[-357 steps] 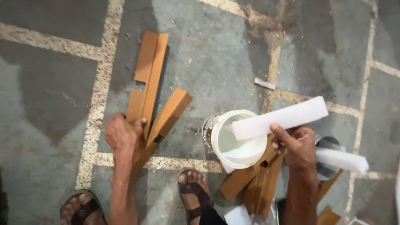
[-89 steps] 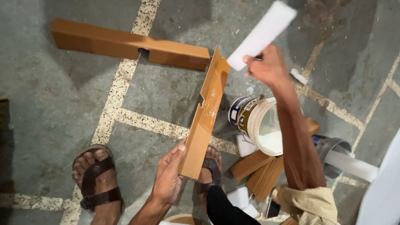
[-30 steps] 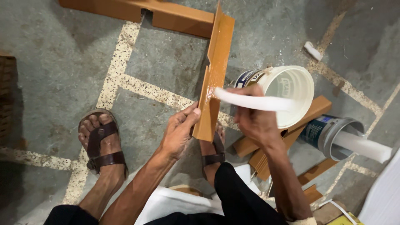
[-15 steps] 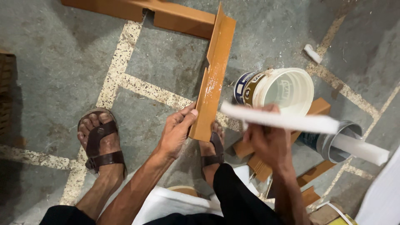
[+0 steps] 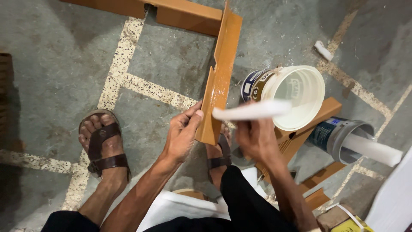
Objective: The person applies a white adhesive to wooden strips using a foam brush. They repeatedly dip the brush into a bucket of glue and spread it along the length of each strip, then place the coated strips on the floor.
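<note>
My left hand point(image 5: 182, 135) grips the near end of a long orange-brown wooden strip point(image 5: 219, 73), held on edge with its far end resting on the floor. Its upper face looks wet and glossy. My right hand point(image 5: 257, 139) holds a flat white stick point(image 5: 253, 111) whose tip touches the strip just above my left thumb. Right behind the stick lies a tilted white bucket point(image 5: 296, 96) with white paste inside.
Two more orange-brown wooden pieces point(image 5: 184, 15) lie across the top of the grey stone floor. Further wooden pieces point(image 5: 309, 129) are stacked under the bucket. A tipped can point(image 5: 339, 135) holds another white stick point(image 5: 373, 149). My sandalled feet point(image 5: 103, 144) rest below.
My right hand swung the white stick left from over the bucket back onto the strip's face. Earlier it had dipped into the bucket. My left hand stayed on the strip.
</note>
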